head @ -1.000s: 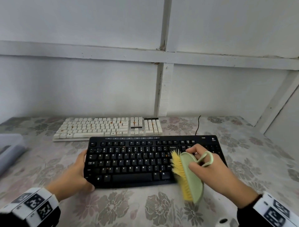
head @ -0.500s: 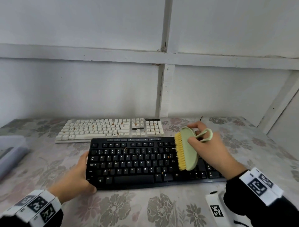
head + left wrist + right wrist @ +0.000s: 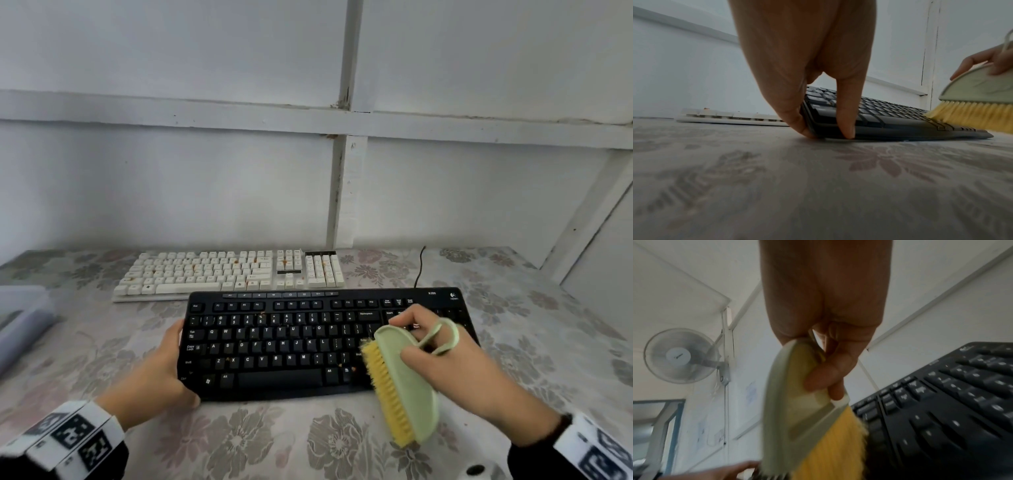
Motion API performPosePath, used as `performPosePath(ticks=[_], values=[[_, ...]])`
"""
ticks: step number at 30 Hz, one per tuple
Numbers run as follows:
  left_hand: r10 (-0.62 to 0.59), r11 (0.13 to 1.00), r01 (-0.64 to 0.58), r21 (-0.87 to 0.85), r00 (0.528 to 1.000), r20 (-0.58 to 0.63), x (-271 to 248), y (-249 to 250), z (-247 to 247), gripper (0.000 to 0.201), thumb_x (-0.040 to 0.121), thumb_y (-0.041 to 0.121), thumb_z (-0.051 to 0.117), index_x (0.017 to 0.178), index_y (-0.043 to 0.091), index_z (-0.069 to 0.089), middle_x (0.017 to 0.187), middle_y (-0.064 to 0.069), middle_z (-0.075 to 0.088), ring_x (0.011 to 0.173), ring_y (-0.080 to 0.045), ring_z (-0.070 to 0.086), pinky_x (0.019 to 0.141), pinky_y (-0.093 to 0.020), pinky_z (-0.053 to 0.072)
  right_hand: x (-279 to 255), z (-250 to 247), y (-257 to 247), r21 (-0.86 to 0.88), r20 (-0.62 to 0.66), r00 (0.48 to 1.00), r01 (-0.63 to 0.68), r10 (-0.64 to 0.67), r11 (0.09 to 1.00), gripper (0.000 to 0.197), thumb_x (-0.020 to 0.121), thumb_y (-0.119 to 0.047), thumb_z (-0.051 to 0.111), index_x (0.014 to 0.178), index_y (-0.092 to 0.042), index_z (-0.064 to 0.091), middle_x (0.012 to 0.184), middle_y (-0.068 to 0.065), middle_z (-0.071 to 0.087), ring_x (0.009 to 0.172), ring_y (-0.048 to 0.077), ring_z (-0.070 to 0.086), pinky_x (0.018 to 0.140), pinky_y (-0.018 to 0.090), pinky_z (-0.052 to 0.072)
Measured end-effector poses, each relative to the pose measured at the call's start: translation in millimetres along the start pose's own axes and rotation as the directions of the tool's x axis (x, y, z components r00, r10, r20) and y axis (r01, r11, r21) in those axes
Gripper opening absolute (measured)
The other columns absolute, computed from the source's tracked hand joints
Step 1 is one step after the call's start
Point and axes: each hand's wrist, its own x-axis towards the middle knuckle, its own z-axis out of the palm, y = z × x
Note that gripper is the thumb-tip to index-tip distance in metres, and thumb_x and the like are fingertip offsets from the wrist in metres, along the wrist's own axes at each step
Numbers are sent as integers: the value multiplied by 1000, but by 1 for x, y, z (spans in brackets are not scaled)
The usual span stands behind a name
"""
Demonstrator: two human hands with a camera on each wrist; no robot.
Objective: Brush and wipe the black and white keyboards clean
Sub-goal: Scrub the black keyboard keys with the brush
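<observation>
The black keyboard (image 3: 291,342) lies across the middle of the flowered table, with orange crumbs between some keys. My left hand (image 3: 168,370) holds its front left corner, fingers on the left edge and thumb on the front edge (image 3: 825,133). My right hand (image 3: 442,356) grips a pale green brush (image 3: 407,383) with yellow bristles, one finger through its loop handle. The bristles face left and touch the keyboard's right front part (image 3: 970,116). The white keyboard (image 3: 226,274) lies behind the black one, flecked with orange crumbs.
A grey plastic box (image 3: 20,318) sits at the table's left edge. A black cable (image 3: 419,267) runs up behind the black keyboard. White panelled wall closes the back and right. A wall fan (image 3: 681,356) shows in the right wrist view.
My right hand swept the brush from the keyboard's front right up to its back edge, then back down to the front right. My left hand kept its hold on the corner.
</observation>
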Motion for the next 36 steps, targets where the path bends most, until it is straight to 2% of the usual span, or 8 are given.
performPosePath(ticks=[3,7,12,15,18,25,31,36], values=[[10,1000,-10,12,1000,-6,0,0,0,110,57,-10,70,139,33,11,99,-6,62,88,-20,63,68,-26,48,15,-10,-10,20,-142,989,42,-38,999,23,85,-6,57,94,-28,60,83,-2,69,67,10,62,54,16,46],[18,1000,-18,-2,1000,-5,0,0,0,109,57,-13,69,134,39,12,98,-8,63,86,-21,64,67,-26,48,41,-13,-19,11,-274,958,92,-85,996,25,87,-6,54,102,-25,56,84,5,67,60,8,58,44,10,39],[12,1000,-12,-9,1000,-9,1,-2,0,110,54,-9,71,132,41,12,101,-5,62,89,-21,63,70,-29,48,47,1,-14,-11,-198,979,55,-56,998,22,88,-8,53,105,-22,54,88,2,66,63,5,62,49,12,47],[6,1000,-6,-4,1000,-9,2,-4,-1,111,55,-10,72,132,42,11,102,-4,62,91,-20,63,72,-30,48,37,9,-5,-76,-149,988,27,-38,997,22,87,-11,53,104,-25,53,87,4,67,67,17,61,55,22,48],[5,1000,-5,1,1000,-8,1,-2,0,114,53,-7,73,136,40,10,103,-3,63,93,-19,62,76,-32,49,26,14,5,-77,-94,996,1,-9,997,24,85,-12,53,102,-29,51,81,7,67,59,15,52,54,29,43],[3,1000,-3,20,1000,2,-1,1,-1,115,54,-5,73,139,39,8,106,0,61,97,-17,60,81,-34,49,1,15,3,-33,25,1000,-11,12,999,21,86,-9,52,95,-28,54,60,0,51,52,11,40,48,25,36],[4,1000,-4,5,1000,5,-1,-1,-1,115,50,-2,71,137,41,10,107,-1,61,97,-18,60,79,-32,49,22,-8,-20,46,-203,976,85,-74,995,24,87,-5,56,96,-26,60,79,-7,66,63,0,62,50,13,45],[17,1000,-17,0,1000,11,-2,0,-1,113,51,-1,71,134,44,9,109,-1,60,97,-17,60,80,-31,50,46,-2,-19,10,-276,959,75,-69,997,26,88,-8,52,106,-26,55,80,10,66,54,3,56,44,14,42]])
